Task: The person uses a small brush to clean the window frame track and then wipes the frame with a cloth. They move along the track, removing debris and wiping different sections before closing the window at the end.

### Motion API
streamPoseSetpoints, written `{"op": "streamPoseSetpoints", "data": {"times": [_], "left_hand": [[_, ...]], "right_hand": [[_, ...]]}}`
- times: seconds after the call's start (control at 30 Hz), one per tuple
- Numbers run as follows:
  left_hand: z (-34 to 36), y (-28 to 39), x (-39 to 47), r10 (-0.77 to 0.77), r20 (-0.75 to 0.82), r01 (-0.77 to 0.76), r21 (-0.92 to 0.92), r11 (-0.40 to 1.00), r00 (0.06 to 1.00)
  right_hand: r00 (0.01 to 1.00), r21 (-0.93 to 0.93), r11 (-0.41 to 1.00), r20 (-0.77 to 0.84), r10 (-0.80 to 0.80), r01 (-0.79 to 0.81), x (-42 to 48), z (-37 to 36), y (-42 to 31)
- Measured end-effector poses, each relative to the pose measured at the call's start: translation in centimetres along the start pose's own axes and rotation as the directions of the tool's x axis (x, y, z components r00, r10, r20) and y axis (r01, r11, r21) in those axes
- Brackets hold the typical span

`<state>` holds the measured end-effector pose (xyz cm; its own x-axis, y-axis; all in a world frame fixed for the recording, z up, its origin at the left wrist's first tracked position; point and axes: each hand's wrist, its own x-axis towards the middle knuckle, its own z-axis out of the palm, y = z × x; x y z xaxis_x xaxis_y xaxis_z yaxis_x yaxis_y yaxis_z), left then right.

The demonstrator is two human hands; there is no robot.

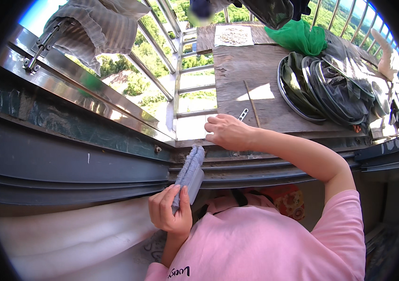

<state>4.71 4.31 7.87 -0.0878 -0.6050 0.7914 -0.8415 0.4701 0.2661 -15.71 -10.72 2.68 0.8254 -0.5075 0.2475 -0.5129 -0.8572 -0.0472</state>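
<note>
In my left hand (171,210) is a cleaning brush (192,172) with grey-blue fluffy pads and a smooth plastic back. It tilts upward, with its upper end close to the corner of the window frame (173,152). My right hand (229,131) is over the outer sill, its fingers curled and pointing left; whether anything is pinched in them is hidden. Just behind that hand a small metal strip with holes (243,114) lies on a weathered wooden board (231,80). Below my right forearm run the dark sliding-window tracks (255,172).
A striped cloth (97,31) hangs at upper left near a metal window hinge (41,45). Metal bars (157,66) enclose the ledge. On the board are a thin stick (252,103), dark mesh covers with rims (329,87), green netting (298,37) and a white sheet with small pieces (233,35).
</note>
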Motion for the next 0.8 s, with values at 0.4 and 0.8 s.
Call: {"op": "streamPoseSetpoints", "data": {"times": [0.4, 0.8], "left_hand": [[0.5, 2.2, -0.9, -0.042, 0.004, 0.041, 0.097, 0.994, 0.999], [0.5, 1.4, -0.8, -0.053, 0.020, 0.050, 0.120, 0.991, 0.998]], "right_hand": [[0.945, 0.102, 0.940, -0.056, -0.321, 0.325, -5.1, -0.8, -3.9], [0.932, -0.232, 0.903, 0.114, -0.343, 0.361, -5.0, -0.3, -5.7]]}}
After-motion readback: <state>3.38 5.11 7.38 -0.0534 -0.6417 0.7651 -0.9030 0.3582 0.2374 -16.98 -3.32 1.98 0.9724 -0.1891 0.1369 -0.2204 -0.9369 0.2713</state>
